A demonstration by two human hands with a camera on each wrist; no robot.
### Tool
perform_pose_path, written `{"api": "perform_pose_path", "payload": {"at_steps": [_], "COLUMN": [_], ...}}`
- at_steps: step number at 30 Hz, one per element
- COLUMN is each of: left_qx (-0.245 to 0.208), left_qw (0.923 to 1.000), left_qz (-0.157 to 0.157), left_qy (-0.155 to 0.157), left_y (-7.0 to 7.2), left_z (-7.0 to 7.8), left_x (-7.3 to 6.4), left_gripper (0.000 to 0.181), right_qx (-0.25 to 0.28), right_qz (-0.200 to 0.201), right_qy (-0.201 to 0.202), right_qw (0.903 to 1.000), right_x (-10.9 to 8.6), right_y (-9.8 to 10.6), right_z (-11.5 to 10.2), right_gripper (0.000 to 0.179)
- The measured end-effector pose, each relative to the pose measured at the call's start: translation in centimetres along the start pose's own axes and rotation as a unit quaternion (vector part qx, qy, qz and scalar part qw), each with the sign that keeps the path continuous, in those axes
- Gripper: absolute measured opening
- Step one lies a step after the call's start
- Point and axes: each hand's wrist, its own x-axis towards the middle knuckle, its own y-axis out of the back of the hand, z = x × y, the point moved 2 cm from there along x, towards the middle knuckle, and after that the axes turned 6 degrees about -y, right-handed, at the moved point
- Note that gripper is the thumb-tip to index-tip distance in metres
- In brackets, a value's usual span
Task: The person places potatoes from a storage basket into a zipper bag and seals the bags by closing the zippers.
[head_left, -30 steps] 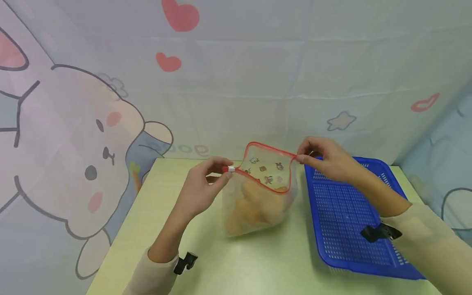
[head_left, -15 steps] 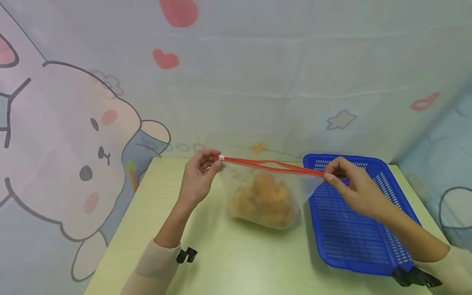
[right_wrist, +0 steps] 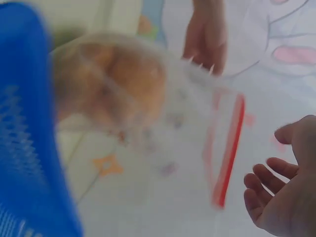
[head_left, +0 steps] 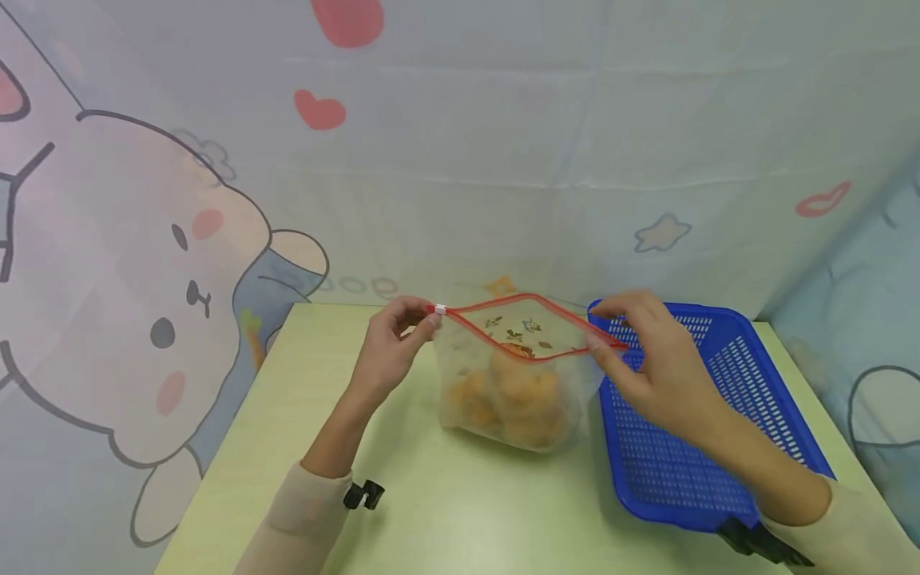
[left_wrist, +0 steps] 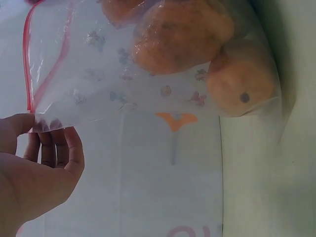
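Observation:
A clear zip bag (head_left: 454, 359) with small printed figures hangs above the table, and several orange-coloured round fruits (head_left: 528, 395) lie at its bottom. Its red zip strip (head_left: 530, 296) gapes in the middle. At the left corner, beside the white slider (head_left: 441, 309), my left hand (head_left: 388, 343) pinches the bag between thumb and fingers. My right hand (head_left: 661, 367) is next to the strip's right end. In the right wrist view, that right hand (right_wrist: 291, 182) is apart from the bag, its fingers loosely bent with nothing in them.
A blue perforated basket (head_left: 616, 479) stands on the pale table (head_left: 431, 527) to the right, partly under my right forearm. Behind the table hangs a printed cloth (head_left: 489, 144) with hearts and a rabbit.
My right hand first drew the strip out to the right, pulling the mouth nearly flat, then let go and moved a little left. The mouth gapes again. My left hand kept its pinch.

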Motion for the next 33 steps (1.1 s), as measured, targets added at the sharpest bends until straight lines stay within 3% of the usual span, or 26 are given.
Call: {"api": "perform_pose_path", "payload": {"at_steps": [7, 13, 17, 22, 28, 33], "left_qx": [-0.010, -0.007, -0.010, -0.016, -0.042, -0.057], "left_qw": [0.9995, 0.9988, 0.9982, 0.9974, 0.9977, 0.9974], "left_qz": [-0.027, -0.044, -0.055, -0.067, -0.049, -0.036], "left_qy": [-0.010, -0.021, -0.022, -0.018, -0.021, -0.026], "left_y": [-0.8, -1.0, -0.8, -0.6, -0.9, -1.1], "left_z": [0.3, 0.6, 0.6, 0.6, 0.7, 0.9], "left_x": [0.0, 0.0, 0.0, -0.3, -1.2, -1.9], "left_gripper": [0.014, 0.013, 0.014, 0.016, 0.012, 0.010], "right_qx": [0.028, -0.015, -0.041, -0.026, -0.055, -0.062], "right_qz": [-0.076, -0.135, -0.178, -0.177, -0.162, -0.170], "right_qy": [0.055, 0.044, 0.030, 0.059, 0.114, 0.129], "right_qw": [0.9952, 0.9898, 0.9826, 0.9822, 0.9786, 0.9750], "right_x": [3.1, 7.3, 8.8, 9.3, 9.2, 9.1], "right_y": [-4.1, -7.4, -9.3, -10.7, -10.9, -10.6], "right_z": [-5.1, -5.9, -5.4, -5.2, -6.1, -6.5], "right_gripper": [0.052, 0.039, 0.027, 0.016, 0.021, 0.027]}}
